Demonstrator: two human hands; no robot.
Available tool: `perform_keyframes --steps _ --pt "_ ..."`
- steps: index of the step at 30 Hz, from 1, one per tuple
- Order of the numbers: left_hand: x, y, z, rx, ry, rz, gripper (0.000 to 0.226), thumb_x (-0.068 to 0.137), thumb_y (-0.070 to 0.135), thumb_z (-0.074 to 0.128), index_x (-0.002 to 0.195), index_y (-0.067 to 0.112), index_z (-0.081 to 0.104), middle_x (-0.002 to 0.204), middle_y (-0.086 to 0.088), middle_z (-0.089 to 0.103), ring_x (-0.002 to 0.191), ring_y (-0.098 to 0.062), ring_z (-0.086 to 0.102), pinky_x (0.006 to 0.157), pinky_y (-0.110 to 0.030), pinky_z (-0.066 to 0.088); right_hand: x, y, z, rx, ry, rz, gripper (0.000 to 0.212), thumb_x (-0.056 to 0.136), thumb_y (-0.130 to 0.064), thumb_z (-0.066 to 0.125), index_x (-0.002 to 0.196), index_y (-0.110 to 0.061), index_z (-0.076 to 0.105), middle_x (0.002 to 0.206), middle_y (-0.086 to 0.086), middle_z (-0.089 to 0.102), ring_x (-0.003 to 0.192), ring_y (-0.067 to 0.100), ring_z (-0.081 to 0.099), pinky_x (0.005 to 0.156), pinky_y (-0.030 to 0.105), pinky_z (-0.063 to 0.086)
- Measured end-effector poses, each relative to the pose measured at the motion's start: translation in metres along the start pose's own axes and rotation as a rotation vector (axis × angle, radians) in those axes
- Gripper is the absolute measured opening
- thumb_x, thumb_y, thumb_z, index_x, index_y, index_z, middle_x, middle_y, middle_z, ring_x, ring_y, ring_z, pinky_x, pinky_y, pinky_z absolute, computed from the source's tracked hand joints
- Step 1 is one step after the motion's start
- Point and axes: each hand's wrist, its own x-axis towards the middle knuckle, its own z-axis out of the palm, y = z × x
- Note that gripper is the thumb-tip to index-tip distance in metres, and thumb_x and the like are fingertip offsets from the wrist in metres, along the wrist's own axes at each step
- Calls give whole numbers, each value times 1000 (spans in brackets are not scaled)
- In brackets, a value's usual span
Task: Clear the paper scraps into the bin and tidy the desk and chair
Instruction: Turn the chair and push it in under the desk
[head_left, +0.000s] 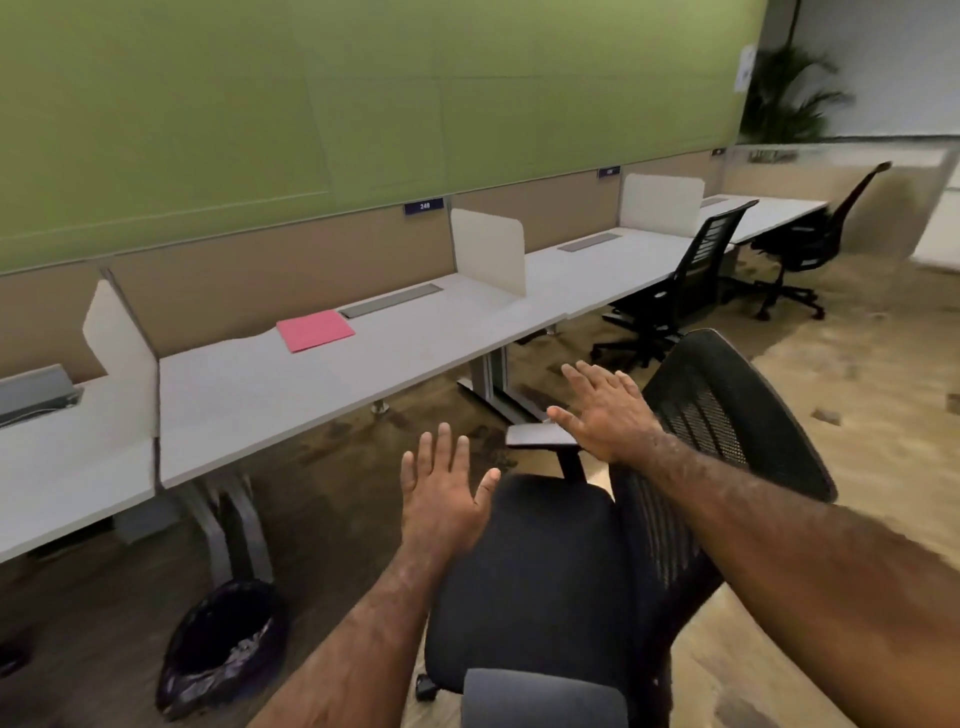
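A black office chair (540, 577) with a mesh back stands in front of me, turned sideways to the white desk (291, 395). My left hand (441, 493) hovers open, fingers spread, over the front edge of the seat. My right hand (605, 410) is open above the far armrest (540, 435), holding nothing. A pink folder (315, 330) lies flat on the desk near the back. A bin with a black liner (223, 644) sits on the floor under the desk, with pale scraps inside it.
White dividers (488, 249) split the long desk into bays. Two more black chairs (675, 291) stand to the right along the desks. A potted plant (789, 98) is in the far corner. The floor is brown patterned carpet.
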Motion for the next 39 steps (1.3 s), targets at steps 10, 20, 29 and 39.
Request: perform_keyframes --steps 10,20,29,39 --pt "45 223 53 -121 -70 207 79 90 69 15 152 20 16 162 -4 -1 147 -20 -11 114 -41 -16 22 201 -36 -144 -135 95 82 87 -76 21 150 -24 29 160 5 23 148 22 16 119 46 10" --pt "26 389 69 -333 -444 30 101 79 69 46 152 11 7 160 -18 5 145 -37 12 117 -49 10 28 278 -8 3 -222 173 87 81 -83 19 148 -30 34 162 0 16 150 19 6 119 47 8" --pt "52 366 62 -280 -531 -95 102 73 37 66 151 16 4 142 -15 40 122 -36 47 101 -50 40 63 272 10 132 -261 222 101 72 -88 12 149 -26 32 163 2 10 150 26 -2 121 47 4" --pt "59 302 35 -419 -581 -108 98 70 30 67 151 29 10 123 -6 55 108 -29 56 88 -44 54 104 248 13 211 -201 231 84 86 -75 21 142 -18 47 160 13 21 150 27 4 120 35 -3"
